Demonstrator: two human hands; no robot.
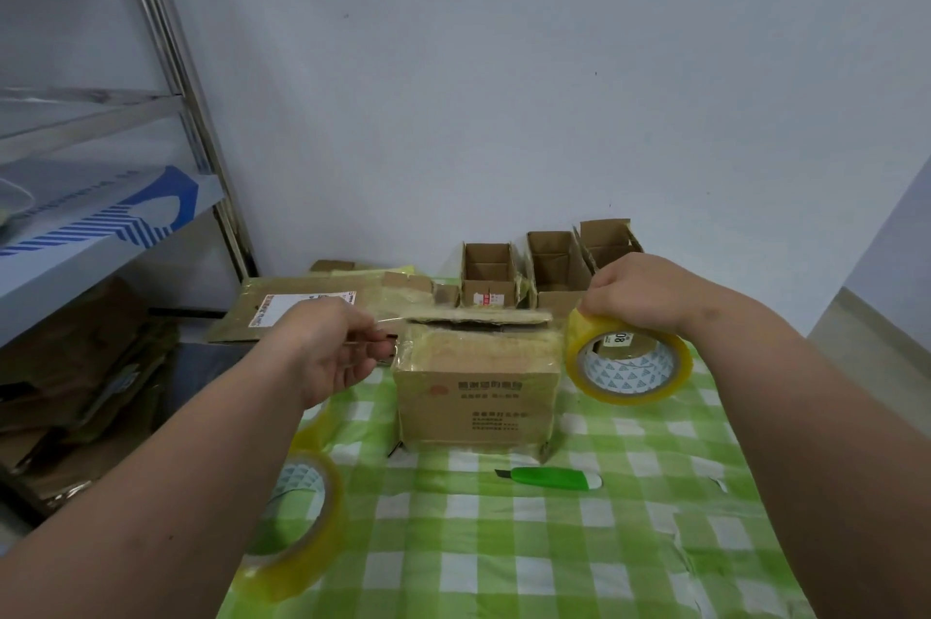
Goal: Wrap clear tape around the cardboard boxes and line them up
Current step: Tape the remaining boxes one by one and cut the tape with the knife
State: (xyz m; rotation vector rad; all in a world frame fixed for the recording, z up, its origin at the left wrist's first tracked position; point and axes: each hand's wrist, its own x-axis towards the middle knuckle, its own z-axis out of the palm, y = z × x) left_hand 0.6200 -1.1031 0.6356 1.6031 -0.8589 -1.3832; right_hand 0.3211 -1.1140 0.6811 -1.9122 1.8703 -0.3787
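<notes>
1. Cardboard box (pixel 476 397) standing at centre of bench (pixel 554 543), on green-and-white checked cloth; printed face toward camera, top flap raised slightly and glossy with clear tape.
2. Right hand (pixel 640 296) above and just right of box; fingers curled over top rim of tape roll (pixel 628 359), gripping it. Roll held upright beside box's right top corner, open core facing camera, lower edge close to cloth; contact with cloth not determinable.
3. Left hand (pixel 327 351) just left of box, level with its top edge; thumb and fingers brought together on end of a clear tape strip (pixel 385 316). Strip hard to trace because transparent; appears to run from fingers rightward over raised flap toward roll.
4. Left fingers clear of cardboard itself, a small gap between fingertips and box's left edge.
5. Second tape roll (pixel 297 517) lying on bench near left front corner, partly hidden behind left forearm.
6. Green utility knife (pixel 551 476) lying on cloth just in front of box, touching neither hand.
7. Three open empty boxes (pixel 549 266) standing in a row against wall behind taped box, flaps up.
8. Flattened cardboard (pixel 302 311) with white label lying at far left of bench; metal shelving (pixel 166 79) further left.
</notes>
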